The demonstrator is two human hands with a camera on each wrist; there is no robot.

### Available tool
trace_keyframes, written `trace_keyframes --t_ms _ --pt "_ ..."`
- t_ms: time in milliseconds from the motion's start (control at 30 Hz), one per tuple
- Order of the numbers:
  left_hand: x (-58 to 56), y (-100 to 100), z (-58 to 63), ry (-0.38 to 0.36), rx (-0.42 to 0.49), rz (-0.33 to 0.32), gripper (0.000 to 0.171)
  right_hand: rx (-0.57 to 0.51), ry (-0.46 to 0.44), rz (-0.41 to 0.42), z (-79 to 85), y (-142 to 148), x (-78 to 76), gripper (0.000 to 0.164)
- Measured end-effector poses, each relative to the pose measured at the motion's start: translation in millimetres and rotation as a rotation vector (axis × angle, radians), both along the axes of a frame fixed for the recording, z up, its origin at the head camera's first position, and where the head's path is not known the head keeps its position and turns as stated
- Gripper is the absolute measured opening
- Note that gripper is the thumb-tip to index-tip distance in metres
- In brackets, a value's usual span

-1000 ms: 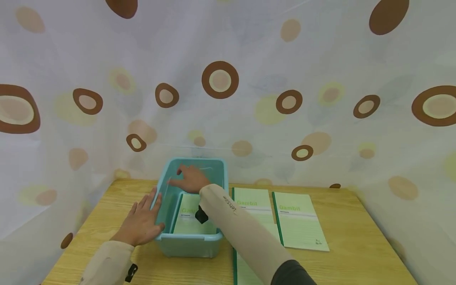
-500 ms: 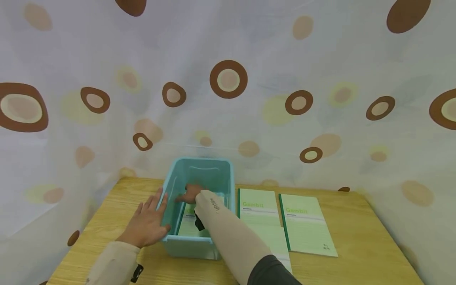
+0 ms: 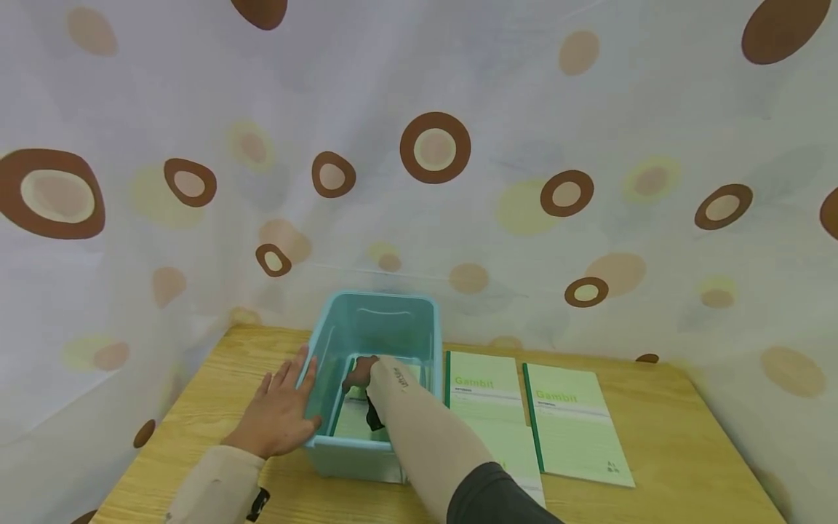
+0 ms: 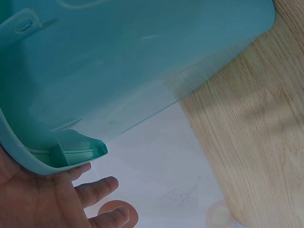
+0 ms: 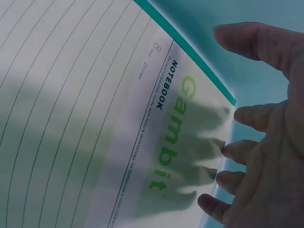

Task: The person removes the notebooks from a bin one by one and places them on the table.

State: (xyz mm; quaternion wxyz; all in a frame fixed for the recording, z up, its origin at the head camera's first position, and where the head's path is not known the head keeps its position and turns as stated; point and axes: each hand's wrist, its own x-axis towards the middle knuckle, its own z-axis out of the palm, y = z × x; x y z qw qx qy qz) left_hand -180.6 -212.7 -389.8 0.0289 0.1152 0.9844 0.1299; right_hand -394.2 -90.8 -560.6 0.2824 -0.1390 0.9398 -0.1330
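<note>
A light blue plastic bin [image 3: 356, 463] stands on the wooden table. Flat inside lies a pale green notebook [image 3: 353, 421] with a dark green spine and "Gambit" on its cover. My right hand [image 3: 359, 372] reaches down into the bin over it. In the right wrist view, the fingertips of the right hand [image 5: 256, 156] are right at the top edge of the notebook [image 5: 118, 118], thumb spread apart beyond the spine. My left hand [image 3: 278, 413] rests against the bin's left rim, fingers extended; the left wrist view has the left hand [image 4: 42, 202] under the rim.
Right of the bin, several similar notebooks lie on the table [image 3: 681, 451]: one at the back [image 3: 487, 371], one overlapping its lower part [image 3: 513, 455], and another farther right [image 3: 579, 426]. A white patterned cloth [image 3: 419, 233] hangs behind. My right forearm covers part of the bin.
My right hand has lowered from the far part of the bin down toward the notebook and nearer to me. The left hand stays at the rim. The whole view has shifted slightly.
</note>
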Motion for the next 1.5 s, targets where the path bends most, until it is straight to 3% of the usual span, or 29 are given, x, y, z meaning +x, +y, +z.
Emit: trace_keyframes --t_ms 100,267,333,433,900,1200,1500 --pt "-0.4 1 -0.3 -0.002 0.001 0.001 0.08 -0.008 -0.024 -0.009 -10.0 2 -11.2 0.086" --pt "-1.7 1 -1.2 0.002 -0.006 0.006 0.08 -0.027 -0.016 -0.063 62.0 11 35.4 0.073" --pt "-2.0 2 -1.3 -0.001 -0.005 0.006 0.08 -0.012 -0.002 -0.054 78.9 14 46.9 0.072" --pt "-1.9 2 -0.5 -0.008 -0.002 0.005 0.08 -0.022 0.031 -0.045 88.8 17 54.7 0.075" --pt "-1.6 1 2.0 0.001 -0.011 0.009 0.08 -0.024 0.267 -0.105 96.1 9 56.3 0.076" --pt "-0.8 1 0.1 -0.007 -0.009 0.01 0.079 -0.056 0.262 -0.092 99.0 7 61.1 0.081" --pt "0.4 1 1.7 -0.013 -0.004 0.01 0.079 0.011 0.312 -0.041 103.5 6 65.2 0.088"
